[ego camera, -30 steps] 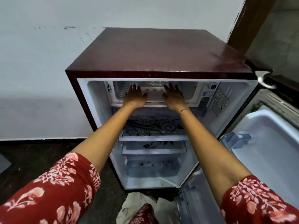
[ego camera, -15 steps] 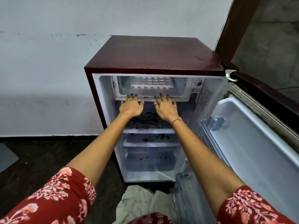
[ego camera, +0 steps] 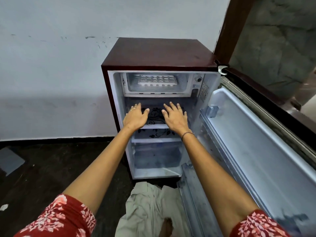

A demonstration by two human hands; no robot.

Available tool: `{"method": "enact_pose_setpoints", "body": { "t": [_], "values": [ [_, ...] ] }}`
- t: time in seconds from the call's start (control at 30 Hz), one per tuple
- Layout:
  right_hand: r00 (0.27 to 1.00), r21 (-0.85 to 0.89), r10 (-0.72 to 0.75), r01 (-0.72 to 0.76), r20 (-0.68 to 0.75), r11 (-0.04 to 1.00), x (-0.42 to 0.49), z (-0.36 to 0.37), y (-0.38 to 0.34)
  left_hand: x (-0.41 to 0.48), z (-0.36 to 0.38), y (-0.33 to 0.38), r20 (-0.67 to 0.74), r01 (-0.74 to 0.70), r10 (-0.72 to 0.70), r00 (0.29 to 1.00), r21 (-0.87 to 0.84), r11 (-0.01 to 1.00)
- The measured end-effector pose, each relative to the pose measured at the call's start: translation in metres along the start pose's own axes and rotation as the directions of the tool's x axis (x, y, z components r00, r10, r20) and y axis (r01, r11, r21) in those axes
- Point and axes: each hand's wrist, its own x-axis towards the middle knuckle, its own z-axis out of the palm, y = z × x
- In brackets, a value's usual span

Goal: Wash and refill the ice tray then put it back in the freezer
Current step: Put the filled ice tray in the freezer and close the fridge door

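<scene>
The white ice tray (ego camera: 157, 80) lies flat inside the freezer compartment (ego camera: 183, 86) at the top of a small maroon fridge (ego camera: 159, 52). Both my hands hang in front of the fridge, well below the freezer and apart from the tray. My left hand (ego camera: 136, 117) is palm down with fingers spread and holds nothing. My right hand (ego camera: 174, 117) is the same, empty and spread, with a bracelet at the wrist. Behind them is a glass shelf with a black floral print (ego camera: 154, 115).
The fridge door (ego camera: 256, 151) stands wide open to the right, its lower rack (ego camera: 193, 194) near my right arm. A crumpled pale cloth (ego camera: 147, 207) lies on the dark floor in front of the fridge. A white wall is behind, a wooden door frame (ego camera: 230, 23) at the upper right.
My hands have let go of the tray in the freezer and drawn back and down, away from it. I have moved back from the fridge, so it looks smaller.
</scene>
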Motion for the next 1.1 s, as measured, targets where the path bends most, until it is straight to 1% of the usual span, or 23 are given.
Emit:
{"method": "enact_pose_setpoints", "body": {
  "t": [0.17, 0.37, 0.43, 0.53, 0.67, 0.77, 0.93, 1.0, 1.1],
  "values": [
    [0.999, 0.006, 0.017, -0.017, -0.038, 1.0, -0.052, -0.014, 0.003, -0.05, 0.007, 0.017, 0.028, -0.006, 0.007, 1.0, -0.046, 0.999],
    [0.997, -0.005, 0.0, 0.0, -0.075, 1.0, -0.091, -0.039, 0.011, -0.091, 0.013, 0.042, 0.014, 0.02, -0.018, 1.0, -0.169, 0.985],
    [0.994, 0.012, -0.018, 0.019, -0.108, 1.0, -0.102, -0.05, 0.014, -0.105, 0.012, 0.053, -0.021, 0.022, -0.027, 0.999, -0.224, 0.974],
    [0.989, 0.041, -0.039, 0.046, -0.141, 0.998, -0.12, -0.068, 0.016, -0.123, 0.013, 0.072, -0.112, 0.018, -0.058, 0.992, -0.326, 0.945],
    [0.976, 0.023, -0.075, 0.081, -0.205, 0.996, -0.146, -0.1, 0.03, -0.149, 0.026, 0.113, -0.183, -0.032, -0.053, 0.982, -0.43, 0.902],
    [0.958, -0.046, -0.121, 0.113, -0.258, 0.993, -0.164, -0.126, 0.045, -0.165, 0.036, 0.148, -0.217, -0.083, -0.035, 0.976, -0.512, 0.855],
    [0.941, -0.203, -0.203, 0.15, -0.271, 0.968, -0.192, -0.169, 0.073, -0.195, 0.053, 0.198, -0.251, -0.17, 0.031, 0.968, -0.556, 0.814],
    [0.925, -0.276, -0.244, 0.162, -0.293, 0.947, -0.202, -0.186, 0.078, -0.203, 0.057, 0.214, -0.263, -0.207, 0.062, 0.963, -0.571, 0.795],
    [0.896, -0.328, -0.297, 0.186, -0.331, 0.926, -0.225, -0.222, 0.091, -0.22, 0.064, 0.243, -0.271, -0.251, 0.11, 0.956, -0.568, 0.784]
  ]
}}
